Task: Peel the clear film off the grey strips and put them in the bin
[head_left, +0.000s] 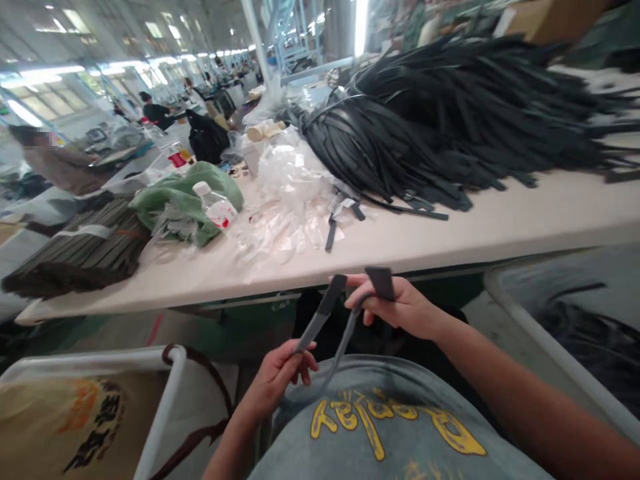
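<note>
bare table front (480, 230), strap heap (440, 127) behind

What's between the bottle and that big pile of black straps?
A heap of crumpled clear plastic lies between the bottle and the pile of black straps, as the head view shows.

from my feed, upside-down yellow lettering (376, 441) ending in "ay" crosses the shirt (300, 447) toward five o'clock; characters (97, 427) on the eight-o'clock sack (30, 433) i can't decipher.
</note>
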Demonstrator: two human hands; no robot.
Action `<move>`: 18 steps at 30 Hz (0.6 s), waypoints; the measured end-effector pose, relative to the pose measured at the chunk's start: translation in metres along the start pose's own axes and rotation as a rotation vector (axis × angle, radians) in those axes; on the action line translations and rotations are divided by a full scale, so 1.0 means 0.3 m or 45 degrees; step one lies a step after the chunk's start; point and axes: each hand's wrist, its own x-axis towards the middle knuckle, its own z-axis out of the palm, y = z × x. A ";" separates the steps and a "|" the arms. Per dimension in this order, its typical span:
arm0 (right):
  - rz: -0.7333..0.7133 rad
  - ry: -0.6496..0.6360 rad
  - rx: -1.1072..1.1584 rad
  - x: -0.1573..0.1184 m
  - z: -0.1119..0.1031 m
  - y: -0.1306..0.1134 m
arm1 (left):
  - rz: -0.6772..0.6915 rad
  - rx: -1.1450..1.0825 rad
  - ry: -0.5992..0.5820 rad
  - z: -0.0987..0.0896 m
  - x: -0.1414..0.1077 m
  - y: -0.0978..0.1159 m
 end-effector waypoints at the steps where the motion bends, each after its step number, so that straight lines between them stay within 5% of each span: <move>1: -0.038 -0.015 0.025 0.003 -0.003 -0.010 | -0.007 0.086 -0.094 0.018 0.014 0.027; 5: -0.166 0.062 0.047 -0.041 -0.022 -0.041 | 0.051 0.298 -0.337 0.078 0.077 0.123; 10: -0.203 0.304 -0.154 -0.151 -0.008 -0.066 | 0.247 0.195 -0.461 0.201 0.149 0.229; 14: -0.182 0.430 -0.250 -0.264 0.007 -0.070 | 0.365 0.486 -0.503 0.343 0.185 0.298; 18: -0.085 0.701 -0.383 -0.383 -0.028 -0.087 | 0.484 0.841 -0.525 0.422 0.216 0.300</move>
